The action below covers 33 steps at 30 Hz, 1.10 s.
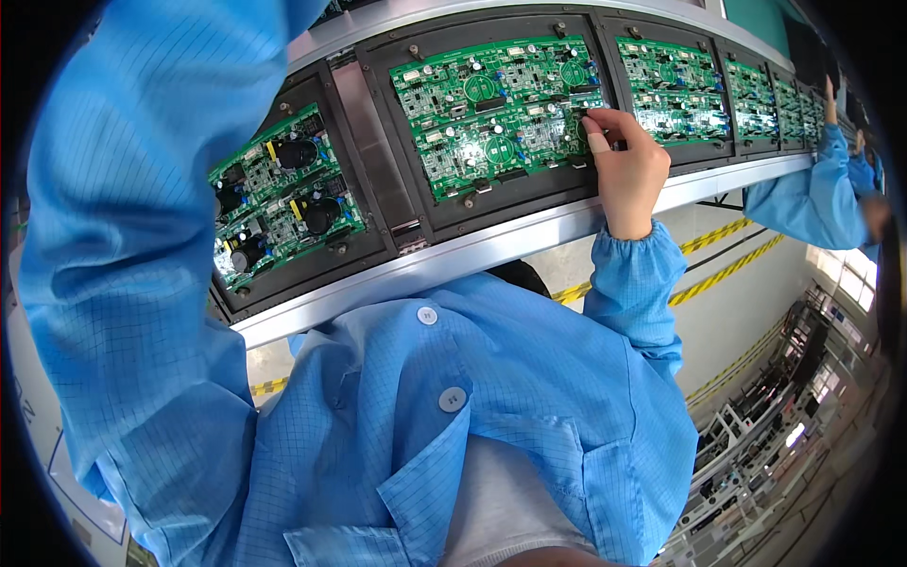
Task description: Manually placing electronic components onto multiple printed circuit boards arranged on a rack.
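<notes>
My right hand (631, 172) reaches over the right edge of a green circuit board panel (449, 121) set in a black carrier frame (534, 197). Its thumb and forefinger are pinched together at the board's surface; whatever is between the fingertips is too small and hidden to make out. A light-coloured wrap covers part of one finger. The panel carries small connectors, capacitors and round outlined spots. My left arm, in a blue sleeve (142, 217), stretches up past the top edge of the picture, so the left hand is out of sight.
Left of the panel, another board (283, 203) bears large black round parts and is partly covered by my sleeve. More framed boards (671, 90) run along the line to the right. A metal rail (397, 283) borders the near side. A co-worker's blue sleeve (803, 203) shows at far right.
</notes>
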Each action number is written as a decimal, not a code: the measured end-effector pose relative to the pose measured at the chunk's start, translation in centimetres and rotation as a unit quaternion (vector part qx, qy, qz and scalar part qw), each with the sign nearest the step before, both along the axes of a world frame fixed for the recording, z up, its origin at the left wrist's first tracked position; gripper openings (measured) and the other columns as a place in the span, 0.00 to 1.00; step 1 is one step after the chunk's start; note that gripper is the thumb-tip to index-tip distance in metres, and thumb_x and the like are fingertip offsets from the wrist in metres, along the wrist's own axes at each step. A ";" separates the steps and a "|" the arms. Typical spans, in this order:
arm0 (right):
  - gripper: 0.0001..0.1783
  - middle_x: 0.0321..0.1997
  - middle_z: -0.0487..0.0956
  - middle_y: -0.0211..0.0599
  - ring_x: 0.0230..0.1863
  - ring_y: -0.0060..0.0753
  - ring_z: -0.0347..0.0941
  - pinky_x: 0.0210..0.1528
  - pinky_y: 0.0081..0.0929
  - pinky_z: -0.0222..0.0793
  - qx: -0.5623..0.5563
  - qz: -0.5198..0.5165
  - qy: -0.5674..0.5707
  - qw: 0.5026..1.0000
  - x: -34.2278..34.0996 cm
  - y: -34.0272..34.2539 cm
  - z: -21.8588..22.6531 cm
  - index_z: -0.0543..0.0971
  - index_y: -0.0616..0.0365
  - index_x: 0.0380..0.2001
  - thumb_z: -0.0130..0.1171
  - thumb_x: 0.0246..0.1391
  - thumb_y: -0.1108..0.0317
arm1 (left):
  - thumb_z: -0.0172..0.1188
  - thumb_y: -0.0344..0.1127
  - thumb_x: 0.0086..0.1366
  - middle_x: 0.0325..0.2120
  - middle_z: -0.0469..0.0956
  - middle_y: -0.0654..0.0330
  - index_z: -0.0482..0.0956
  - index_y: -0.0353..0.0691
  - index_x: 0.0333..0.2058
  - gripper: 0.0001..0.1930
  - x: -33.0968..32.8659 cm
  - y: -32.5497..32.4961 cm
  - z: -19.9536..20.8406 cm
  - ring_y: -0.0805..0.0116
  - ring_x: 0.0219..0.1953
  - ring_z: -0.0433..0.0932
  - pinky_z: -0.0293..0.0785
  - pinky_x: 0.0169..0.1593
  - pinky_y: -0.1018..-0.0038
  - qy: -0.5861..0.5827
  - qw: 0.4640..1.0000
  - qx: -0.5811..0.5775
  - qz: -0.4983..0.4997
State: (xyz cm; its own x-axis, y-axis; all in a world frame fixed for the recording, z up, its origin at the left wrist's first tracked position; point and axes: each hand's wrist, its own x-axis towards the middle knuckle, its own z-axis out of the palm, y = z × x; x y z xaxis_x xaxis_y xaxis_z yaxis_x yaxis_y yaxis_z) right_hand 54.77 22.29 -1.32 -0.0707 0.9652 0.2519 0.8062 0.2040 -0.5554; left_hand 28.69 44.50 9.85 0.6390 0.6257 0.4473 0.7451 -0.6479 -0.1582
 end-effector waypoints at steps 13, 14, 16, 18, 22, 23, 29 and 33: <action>0.05 0.29 0.87 0.22 0.28 0.26 0.81 0.37 0.26 0.68 0.054 -0.070 -0.089 0.992 -0.6 -0.6 -1.0 0.87 0.45 0.33 0.73 0.53 0.64 | 0.58 0.33 0.62 0.31 0.81 0.62 0.83 0.46 0.37 0.07 -1.0 -19.8 -5.7 0.57 0.42 0.82 0.81 0.42 0.65 0.020 0.949 -0.301 -0.091; 0.05 0.28 0.87 0.22 0.28 0.26 0.81 0.36 0.26 0.67 0.075 -0.067 -0.097 0.990 -0.7 -0.5 -1.0 0.87 0.45 0.33 0.73 0.52 0.64 | 0.59 0.33 0.60 0.31 0.81 0.63 0.84 0.47 0.37 0.08 -1.6 -20.2 -6.6 0.59 0.41 0.81 0.81 0.41 0.65 -0.026 0.952 -0.279 -0.122; 0.05 0.27 0.86 0.20 0.28 0.25 0.81 0.34 0.26 0.63 0.094 -0.061 -0.099 0.989 -0.8 -0.6 -1.3 0.86 0.43 0.33 0.72 0.53 0.63 | 0.61 0.33 0.55 0.31 0.79 0.68 0.85 0.49 0.35 0.09 -1.8 -20.7 -8.0 0.67 0.39 0.80 0.81 0.38 0.69 -0.078 0.957 -0.219 -0.173; 0.05 0.27 0.85 0.20 0.27 0.24 0.80 0.33 0.26 0.63 0.110 -0.068 -0.094 0.987 -0.7 -0.7 -1.7 0.86 0.43 0.33 0.72 0.53 0.63 | 0.61 0.32 0.54 0.31 0.79 0.69 0.85 0.49 0.34 0.09 -1.7 -20.9 -8.7 0.68 0.39 0.79 0.81 0.38 0.71 -0.061 0.959 -0.209 -0.183; 0.04 0.25 0.84 0.19 0.26 0.22 0.79 0.33 0.26 0.62 0.122 -0.073 -0.094 0.985 -0.8 -0.8 -1.6 0.86 0.42 0.34 0.71 0.54 0.63 | 0.63 0.33 0.50 0.32 0.79 0.72 0.85 0.49 0.32 0.09 -1.4 -20.6 -10.0 0.71 0.36 0.77 0.79 0.36 0.74 -0.045 0.963 -0.156 -0.217; 0.04 0.25 0.84 0.19 0.26 0.22 0.78 0.33 0.26 0.62 0.117 -0.074 -0.096 0.986 -0.8 -0.8 -1.6 0.86 0.42 0.34 0.72 0.54 0.63 | 0.63 0.33 0.49 0.32 0.79 0.73 0.85 0.48 0.32 0.10 -1.3 -20.5 -10.2 0.71 0.36 0.77 0.78 0.35 0.74 -0.048 0.961 -0.140 -0.232; 0.04 0.26 0.84 0.19 0.26 0.22 0.79 0.34 0.25 0.62 0.121 -0.079 -0.077 0.987 -1.0 -1.0 -1.9 0.86 0.42 0.34 0.71 0.55 0.62 | 0.64 0.33 0.47 0.32 0.79 0.72 0.85 0.46 0.32 0.11 -1.5 -20.4 -10.7 0.72 0.35 0.76 0.75 0.33 0.74 -0.027 0.965 -0.119 -0.234; 0.04 0.26 0.84 0.19 0.26 0.22 0.79 0.34 0.25 0.62 0.128 -0.067 -0.075 0.987 -0.9 -0.9 -1.8 0.86 0.42 0.34 0.71 0.55 0.62 | 0.64 0.33 0.46 0.32 0.79 0.73 0.85 0.46 0.32 0.11 -1.3 -20.2 -10.4 0.72 0.36 0.76 0.75 0.33 0.74 -0.017 0.963 -0.117 -0.241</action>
State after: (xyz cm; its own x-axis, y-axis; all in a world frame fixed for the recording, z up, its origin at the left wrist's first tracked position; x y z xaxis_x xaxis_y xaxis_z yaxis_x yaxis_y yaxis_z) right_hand 53.89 21.38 -3.08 -0.0011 0.8744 0.4852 0.9044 0.2079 -0.3726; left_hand 27.40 24.27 -0.52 0.8683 0.3459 0.3557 0.3511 -0.9349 0.0520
